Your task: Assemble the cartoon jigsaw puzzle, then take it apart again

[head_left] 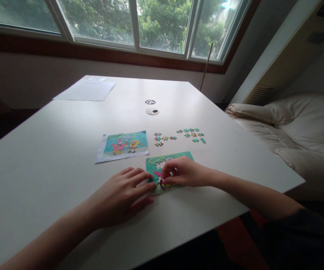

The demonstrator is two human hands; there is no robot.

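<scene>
A partly filled jigsaw puzzle (152, 165) with a teal cartoon picture lies flat near the table's front edge. My left hand (128, 191) rests at its left side, fingers stretched out, the fingertips on the puzzle's left edge. Over the middle of the puzzle my right hand (183, 171) is closed in a pinch on a small puzzle piece (161, 182), dark red in colour and partly hidden by the fingers. The right hand covers much of the puzzle's right half. Just beyond the left hand lies a printed reference picture (126, 144) of the cartoon characters.
Several loose puzzle pieces (193, 135) are spread behind the puzzle, with more loose pieces (159, 144) nearer to it. Two round discs (152, 111) lie farther back on the white table (66, 150). White paper sheets (86, 91) lie at the far left. A cream sofa (305, 131) stands at the right.
</scene>
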